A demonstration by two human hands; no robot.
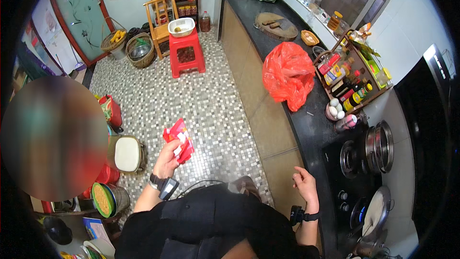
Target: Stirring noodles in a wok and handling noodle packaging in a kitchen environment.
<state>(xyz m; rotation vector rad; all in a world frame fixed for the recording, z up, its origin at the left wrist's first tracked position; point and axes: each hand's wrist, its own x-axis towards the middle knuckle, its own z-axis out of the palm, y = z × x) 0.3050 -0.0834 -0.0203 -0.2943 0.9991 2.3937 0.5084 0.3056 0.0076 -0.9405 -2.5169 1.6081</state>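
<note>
My left hand (168, 156) grips a red plastic packet (183, 144) with white and yellow print, held over the tiled floor. My right hand (305, 184) is beside the front edge of the black countertop (312, 144), its fingers apart and nothing seen in them. A crumpled red plastic bag (288, 73) lies on the counter, further along from my right hand. Both wrists wear strapped devices. On the gas stove (332, 165) to the right, a blue flame burns beneath a wok (375, 212) with pale contents.
Bottles fill a wooden rack (373, 93); a bowl of eggs (335, 109) stands beside it. A round chopping board (276, 26) lies further back. On the floor are a red plastic stool (187, 50) holding a white basket, a bamboo chair (161, 25), and a cushioned stool (128, 154) at left.
</note>
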